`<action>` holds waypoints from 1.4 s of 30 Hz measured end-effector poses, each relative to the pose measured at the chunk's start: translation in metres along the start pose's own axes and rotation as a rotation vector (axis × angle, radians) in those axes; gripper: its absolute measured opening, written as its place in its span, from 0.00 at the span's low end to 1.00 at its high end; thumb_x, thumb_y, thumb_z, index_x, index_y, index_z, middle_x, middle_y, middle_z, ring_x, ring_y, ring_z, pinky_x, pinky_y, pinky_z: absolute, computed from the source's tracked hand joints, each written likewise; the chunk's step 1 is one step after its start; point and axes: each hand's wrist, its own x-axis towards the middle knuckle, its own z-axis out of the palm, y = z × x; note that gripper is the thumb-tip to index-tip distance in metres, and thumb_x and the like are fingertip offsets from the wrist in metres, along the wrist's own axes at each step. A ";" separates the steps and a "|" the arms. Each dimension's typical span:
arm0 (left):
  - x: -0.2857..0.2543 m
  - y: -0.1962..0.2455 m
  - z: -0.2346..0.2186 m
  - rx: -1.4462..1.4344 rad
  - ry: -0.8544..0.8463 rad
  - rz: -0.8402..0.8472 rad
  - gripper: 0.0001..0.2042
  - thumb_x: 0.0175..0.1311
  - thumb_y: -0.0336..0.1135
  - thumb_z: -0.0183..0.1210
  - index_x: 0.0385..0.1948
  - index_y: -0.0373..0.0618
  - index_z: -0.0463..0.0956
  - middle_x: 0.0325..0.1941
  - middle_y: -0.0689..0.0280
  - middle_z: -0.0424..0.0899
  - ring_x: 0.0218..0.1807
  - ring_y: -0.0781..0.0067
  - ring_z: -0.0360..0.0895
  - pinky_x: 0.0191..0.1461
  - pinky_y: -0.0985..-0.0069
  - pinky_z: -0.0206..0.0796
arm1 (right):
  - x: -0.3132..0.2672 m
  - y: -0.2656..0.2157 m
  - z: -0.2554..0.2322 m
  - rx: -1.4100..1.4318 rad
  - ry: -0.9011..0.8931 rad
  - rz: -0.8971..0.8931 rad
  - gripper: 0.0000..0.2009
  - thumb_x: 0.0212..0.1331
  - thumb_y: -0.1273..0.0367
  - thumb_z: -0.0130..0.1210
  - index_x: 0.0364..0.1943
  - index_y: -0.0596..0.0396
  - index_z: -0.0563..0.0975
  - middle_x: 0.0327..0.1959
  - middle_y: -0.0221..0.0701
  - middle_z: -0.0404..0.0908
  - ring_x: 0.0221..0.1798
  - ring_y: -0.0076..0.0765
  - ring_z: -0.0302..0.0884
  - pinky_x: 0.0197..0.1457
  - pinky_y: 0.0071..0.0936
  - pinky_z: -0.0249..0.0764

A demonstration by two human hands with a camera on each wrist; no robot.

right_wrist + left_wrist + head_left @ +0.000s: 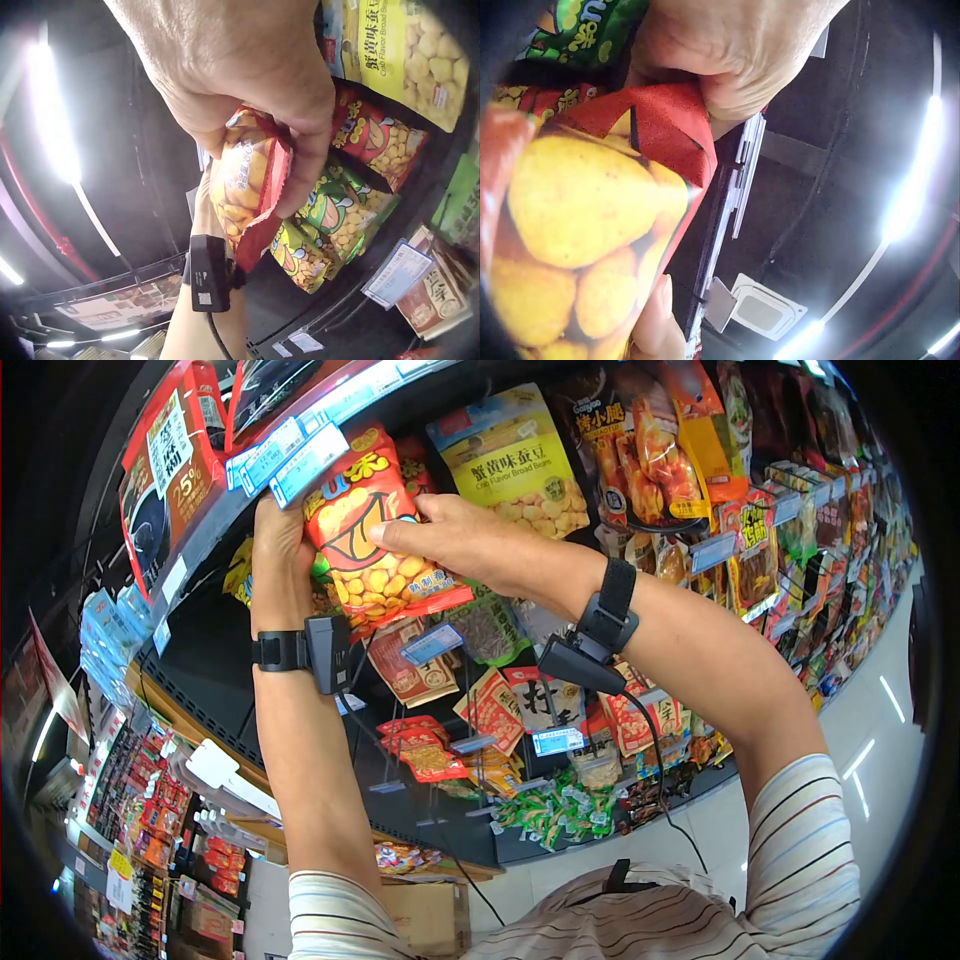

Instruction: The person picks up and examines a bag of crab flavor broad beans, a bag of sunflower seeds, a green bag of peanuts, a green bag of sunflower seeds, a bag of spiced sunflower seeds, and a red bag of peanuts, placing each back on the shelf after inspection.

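**Snack aisle with a red bag in your grip at the rack**

A dark display rack (200, 670) is filling the space in front of you, with a pale floor (880, 740) showing at the far right. The red snack bag (365, 580) is standing tilted before the rack, left of the yellow broad bean bag (515, 455) and just beside the blue price tags (308, 465). Your right hand (460, 538) is clamping its right side, thumb across the front, fingers behind. Your left hand (283, 535) is sitting by its far left edge; its fingers are hiding, so you cannot tell whether they are gripping. The bag is probably going to feel light and puffy, with slick, soft film and crunchy, breakable contents. Favour the flat crimped seal (440, 600) or a side edge, and go easy on the belly.
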 end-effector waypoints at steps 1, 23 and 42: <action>-0.002 0.001 0.002 0.007 0.000 0.001 0.14 0.61 0.29 0.64 0.47 0.37 0.77 0.46 0.58 0.84 0.45 0.65 0.83 0.49 0.67 0.79 | 0.002 0.002 -0.002 -0.035 0.027 0.001 0.27 0.61 0.53 0.60 0.50 0.66 0.75 0.44 0.35 0.83 0.44 0.25 0.80 0.48 0.24 0.76; 0.011 0.001 -0.012 0.065 -0.068 -0.165 0.10 0.58 0.25 0.66 0.42 0.41 0.80 0.43 0.60 0.86 0.44 0.66 0.84 0.50 0.65 0.79 | -0.002 0.000 -0.010 -0.058 0.021 0.060 0.29 0.57 0.52 0.58 0.46 0.71 0.75 0.41 0.41 0.80 0.42 0.29 0.78 0.43 0.29 0.74; 0.093 -0.097 -0.030 0.328 0.021 0.034 0.17 0.53 0.28 0.69 0.46 0.43 0.78 0.47 0.66 0.82 0.47 0.68 0.80 0.49 0.68 0.74 | -0.052 0.019 -0.051 -0.380 0.038 0.216 0.36 0.61 0.55 0.56 0.66 0.69 0.62 0.59 0.50 0.74 0.61 0.41 0.73 0.63 0.32 0.68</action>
